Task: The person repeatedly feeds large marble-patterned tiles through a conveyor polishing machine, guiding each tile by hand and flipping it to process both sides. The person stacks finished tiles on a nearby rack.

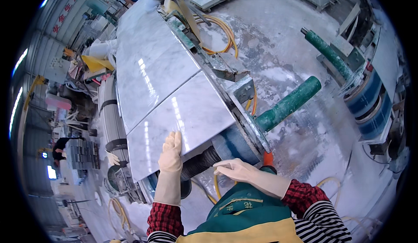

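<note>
My left hand (171, 154), in a cream rubber glove, reaches over the near edge of a pale grey-veined polished stone slab (204, 108). Its fingers are stretched out and lie flat on the slab or just above it. A second slab (150, 60) lies beyond, split from the near one by a thin straight seam. My right hand (239, 172), gloved alike, is in front of my green and yellow apron (244, 204). Its fingers extend leftward with nothing seen in them, close to a black ribbed sleeve (201, 164) and a blue drum (237, 145) under the slab's end.
A green tube (289, 103) juts out to the right of the conveyor frame. Yellow hoses (228, 34) coil on the wet, whitish floor. Another blue roller (370, 103) stands at the far right. Several grey panels (78, 156) are stacked at the left, beside a person in dark clothing (61, 149).
</note>
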{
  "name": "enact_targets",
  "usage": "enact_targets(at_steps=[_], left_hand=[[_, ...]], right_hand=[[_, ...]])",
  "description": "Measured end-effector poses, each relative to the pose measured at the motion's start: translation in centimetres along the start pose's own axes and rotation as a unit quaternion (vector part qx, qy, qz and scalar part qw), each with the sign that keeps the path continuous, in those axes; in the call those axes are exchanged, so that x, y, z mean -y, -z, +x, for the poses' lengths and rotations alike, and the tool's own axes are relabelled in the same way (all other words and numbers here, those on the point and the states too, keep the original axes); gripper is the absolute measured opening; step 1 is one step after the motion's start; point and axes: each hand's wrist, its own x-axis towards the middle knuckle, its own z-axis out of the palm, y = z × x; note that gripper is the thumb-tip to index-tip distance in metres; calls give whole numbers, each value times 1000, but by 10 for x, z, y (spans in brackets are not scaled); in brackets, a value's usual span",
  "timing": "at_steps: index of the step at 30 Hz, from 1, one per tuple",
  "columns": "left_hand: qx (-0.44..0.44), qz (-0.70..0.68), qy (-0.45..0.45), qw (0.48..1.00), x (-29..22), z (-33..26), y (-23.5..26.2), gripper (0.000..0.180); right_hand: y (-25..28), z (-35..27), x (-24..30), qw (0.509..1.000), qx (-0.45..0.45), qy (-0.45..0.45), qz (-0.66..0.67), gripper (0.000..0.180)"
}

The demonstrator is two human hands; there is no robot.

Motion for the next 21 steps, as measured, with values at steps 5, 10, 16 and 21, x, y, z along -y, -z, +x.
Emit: enact_targets(at_steps=[5, 10, 16, 21], left_hand=[[1, 52, -17, 999, -24, -55, -19, 59], [-58, 10, 1, 998, -70, -87, -16, 54], [-111, -95, -21, 989, -77, -104, -33, 52], [90, -321, -95, 938, -2, -68, 18, 62]], right_hand=[[-29, -15, -27, 988, -38, -110, 98, 53], [-62, -32, -48, 963, -51, -166, 207, 66], [-85, -23, -56, 943, -109, -155, 275, 57], [-99, 9, -87, 917, -219, -213, 258, 57]])
